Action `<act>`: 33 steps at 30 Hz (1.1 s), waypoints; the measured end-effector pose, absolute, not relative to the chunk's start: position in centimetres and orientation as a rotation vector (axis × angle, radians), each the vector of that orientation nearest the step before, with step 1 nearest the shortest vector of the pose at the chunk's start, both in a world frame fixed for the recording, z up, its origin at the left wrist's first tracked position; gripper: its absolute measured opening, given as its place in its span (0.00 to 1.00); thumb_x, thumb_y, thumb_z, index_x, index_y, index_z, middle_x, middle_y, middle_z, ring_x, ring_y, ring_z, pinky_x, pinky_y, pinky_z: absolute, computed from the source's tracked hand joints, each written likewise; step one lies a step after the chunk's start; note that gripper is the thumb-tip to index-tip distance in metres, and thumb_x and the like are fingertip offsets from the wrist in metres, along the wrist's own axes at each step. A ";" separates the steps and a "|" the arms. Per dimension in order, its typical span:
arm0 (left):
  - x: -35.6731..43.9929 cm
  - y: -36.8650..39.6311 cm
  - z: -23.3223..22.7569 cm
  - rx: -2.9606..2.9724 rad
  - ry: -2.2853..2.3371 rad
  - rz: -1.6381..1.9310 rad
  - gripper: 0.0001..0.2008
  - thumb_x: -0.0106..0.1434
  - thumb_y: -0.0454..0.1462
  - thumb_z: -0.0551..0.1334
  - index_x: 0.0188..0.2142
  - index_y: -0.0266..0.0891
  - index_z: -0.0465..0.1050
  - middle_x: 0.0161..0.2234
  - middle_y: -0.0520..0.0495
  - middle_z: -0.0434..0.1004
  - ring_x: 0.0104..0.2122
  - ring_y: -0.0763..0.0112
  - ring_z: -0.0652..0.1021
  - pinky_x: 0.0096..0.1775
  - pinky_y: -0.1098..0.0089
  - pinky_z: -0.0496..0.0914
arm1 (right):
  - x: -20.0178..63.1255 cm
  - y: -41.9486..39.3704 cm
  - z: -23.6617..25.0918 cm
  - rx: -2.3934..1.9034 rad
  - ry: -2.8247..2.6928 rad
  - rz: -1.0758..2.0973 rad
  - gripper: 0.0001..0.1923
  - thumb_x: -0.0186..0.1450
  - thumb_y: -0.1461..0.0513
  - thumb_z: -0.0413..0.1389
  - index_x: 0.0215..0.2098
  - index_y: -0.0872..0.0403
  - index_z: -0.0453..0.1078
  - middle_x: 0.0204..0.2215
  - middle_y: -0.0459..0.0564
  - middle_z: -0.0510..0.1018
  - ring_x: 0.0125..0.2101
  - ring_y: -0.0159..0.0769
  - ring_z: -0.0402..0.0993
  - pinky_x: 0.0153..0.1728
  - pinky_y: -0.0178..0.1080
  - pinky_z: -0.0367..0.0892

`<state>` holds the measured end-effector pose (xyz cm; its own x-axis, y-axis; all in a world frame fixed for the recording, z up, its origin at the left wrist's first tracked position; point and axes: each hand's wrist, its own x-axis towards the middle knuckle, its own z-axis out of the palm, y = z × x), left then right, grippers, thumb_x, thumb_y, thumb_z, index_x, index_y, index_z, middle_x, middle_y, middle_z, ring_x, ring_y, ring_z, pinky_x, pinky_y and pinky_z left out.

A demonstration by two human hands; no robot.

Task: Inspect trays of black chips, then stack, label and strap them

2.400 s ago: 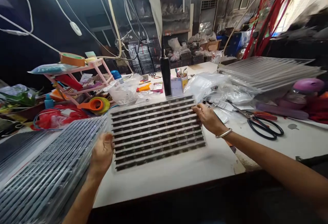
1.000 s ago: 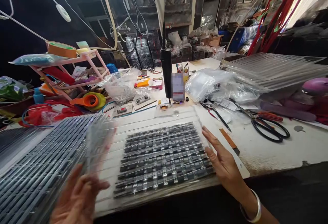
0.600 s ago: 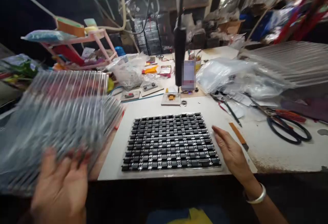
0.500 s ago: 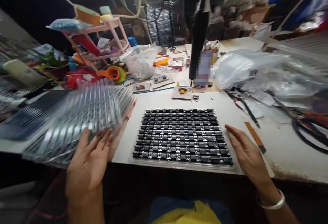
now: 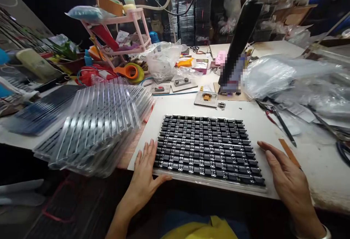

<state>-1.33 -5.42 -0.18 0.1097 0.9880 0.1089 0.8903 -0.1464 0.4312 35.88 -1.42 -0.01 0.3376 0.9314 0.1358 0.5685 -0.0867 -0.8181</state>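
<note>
Since half a second ago, the left hand (image 5: 146, 173) has left the stack of clear ribbed plastic trays (image 5: 95, 126) and is now lying open-fingered against the left edge of the flat tray of black chips (image 5: 209, 149) on the white worktable (image 5: 273, 122), gripping nothing. The right hand (image 5: 287, 180) is resting open just beside its right edge.

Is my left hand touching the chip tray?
Touching. In the head view the left hand lies flat against the near left corner of the chip tray, with the thumb pressed along its front edge and no gap showing.
</note>
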 end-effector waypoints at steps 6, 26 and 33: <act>-1.5 -5.8 0.2 2.188 1.804 0.441 0.42 0.64 0.53 0.53 0.67 0.47 0.27 0.68 0.41 0.37 0.66 0.56 0.45 0.62 0.46 0.43 | 35.5 -1.3 0.3 -1.802 -1.277 0.594 0.25 0.63 0.44 0.49 0.48 0.49 0.72 0.48 0.47 0.76 0.54 0.46 0.67 0.59 0.49 0.57; -1.5 -0.2 0.1 1.853 1.937 0.729 0.37 0.63 0.54 0.48 0.67 0.46 0.37 0.67 0.49 0.48 0.63 0.51 0.57 0.61 0.48 0.56 | 43.7 -0.8 -0.3 -2.041 -1.460 -0.043 0.26 0.63 0.45 0.45 0.42 0.56 0.71 0.38 0.58 0.73 0.38 0.46 0.71 0.40 0.49 0.68; -1.3 6.6 1.1 1.999 1.933 0.634 0.45 0.62 0.59 0.42 0.66 0.29 0.41 0.67 0.36 0.42 0.65 0.52 0.47 0.63 0.52 0.47 | 45.4 -1.4 -0.6 -2.231 -1.412 0.315 0.19 0.57 0.46 0.49 0.31 0.52 0.69 0.21 0.48 0.74 0.23 0.41 0.71 0.26 0.42 0.64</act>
